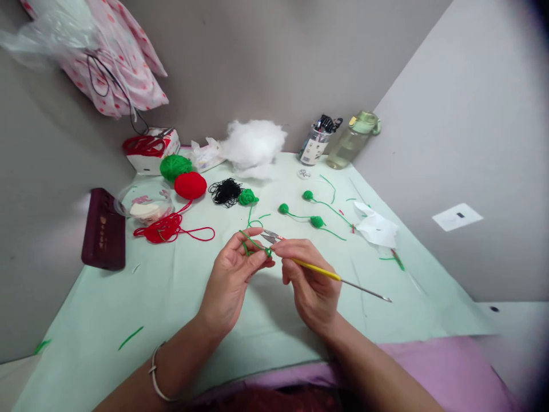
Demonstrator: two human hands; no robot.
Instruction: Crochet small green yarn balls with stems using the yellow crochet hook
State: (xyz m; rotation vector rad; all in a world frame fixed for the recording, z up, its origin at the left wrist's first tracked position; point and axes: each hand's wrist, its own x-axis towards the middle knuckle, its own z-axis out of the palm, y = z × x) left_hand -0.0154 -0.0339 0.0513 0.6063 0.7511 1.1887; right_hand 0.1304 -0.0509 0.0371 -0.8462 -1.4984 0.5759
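My left hand [235, 269] pinches a small piece of green crochet [268, 251] between thumb and fingers, with green yarn looped over the index finger. That yarn runs back to a small green yarn ball [247, 197] on the table. In my right hand [312, 280] is a crochet hook with a yellow handle [319, 269]; its near end points right, and its working tip meets the green piece. Just beyond my fingertips lie scissors [271, 236], partly hidden by the hands. Several green crocheted balls with yarn tails [316, 221] rest farther back.
Black yarn [226, 192], a red ball [190, 185], loose red yarn [165, 228] and a clear tub [146, 206] sit at left, near a maroon case [104, 229]. White stuffing [255, 143], a pen cup [314, 146] and a bottle [351, 140] stand behind. White paper [377, 226] lies right.
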